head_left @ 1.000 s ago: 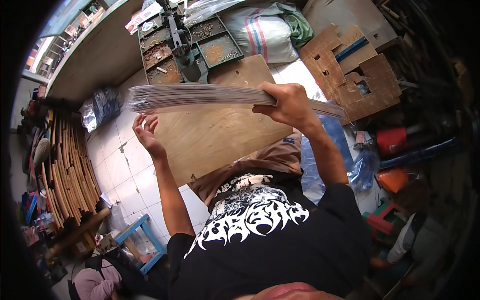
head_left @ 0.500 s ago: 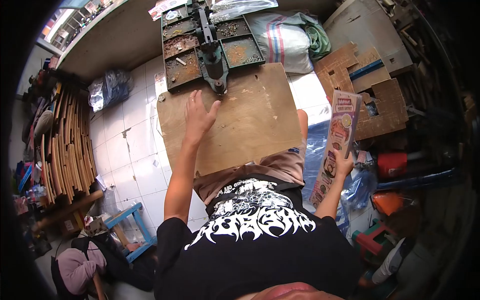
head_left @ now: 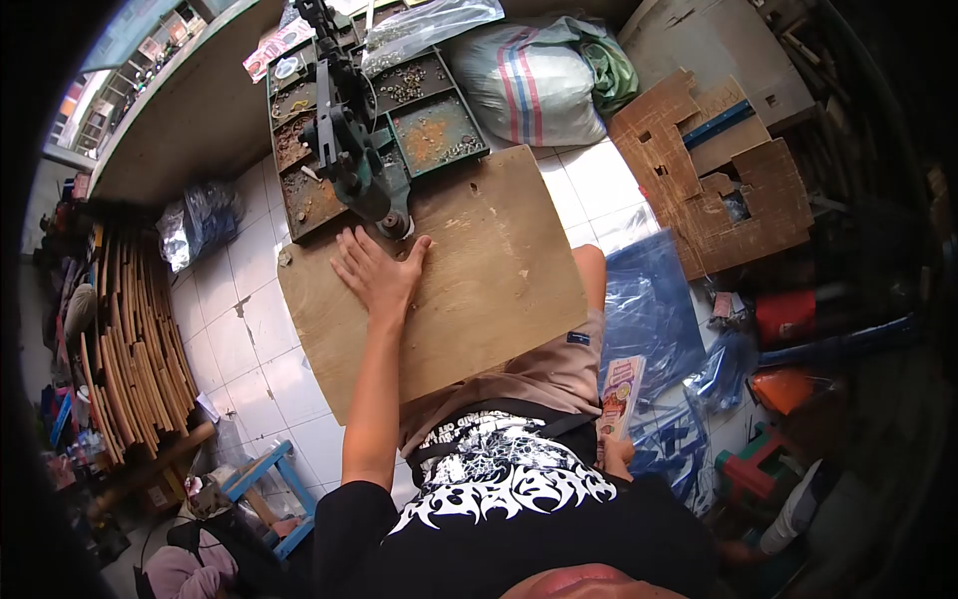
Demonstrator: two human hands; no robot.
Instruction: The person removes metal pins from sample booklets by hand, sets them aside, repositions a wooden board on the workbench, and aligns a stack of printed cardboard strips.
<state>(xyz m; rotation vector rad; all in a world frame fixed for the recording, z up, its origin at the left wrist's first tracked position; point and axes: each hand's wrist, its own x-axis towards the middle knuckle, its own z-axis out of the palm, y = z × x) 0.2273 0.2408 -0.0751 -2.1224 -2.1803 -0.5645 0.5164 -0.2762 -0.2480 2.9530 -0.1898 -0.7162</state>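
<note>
My left hand [head_left: 377, 272] lies spread on the plywood board [head_left: 479, 290], just below the head of a dark green hand press [head_left: 364, 180]. Nothing is in its fingers. Low at my right side, my right hand [head_left: 616, 455] is closed on the lower end of a stack of printed plastic packaging [head_left: 621, 389]. Most of the stack's lower part is hidden by my hand and body. The board rests across my lap, its far edge against the press and the divided metal tray [head_left: 434, 130] with small metal parts.
Blue plastic sheets [head_left: 649, 299] lie on the floor at the right. A woven sack [head_left: 529, 85] and cut wooden boards [head_left: 709, 170] stand beyond. Curved wooden strips [head_left: 140, 339] and a blue stool [head_left: 274, 489] are at the left. Another person's pink sleeve [head_left: 190, 564] shows bottom left.
My right hand has carried the packaging stack from above the board down to my right side. My left hand has come onto the board by the press. The view has shifted.
</note>
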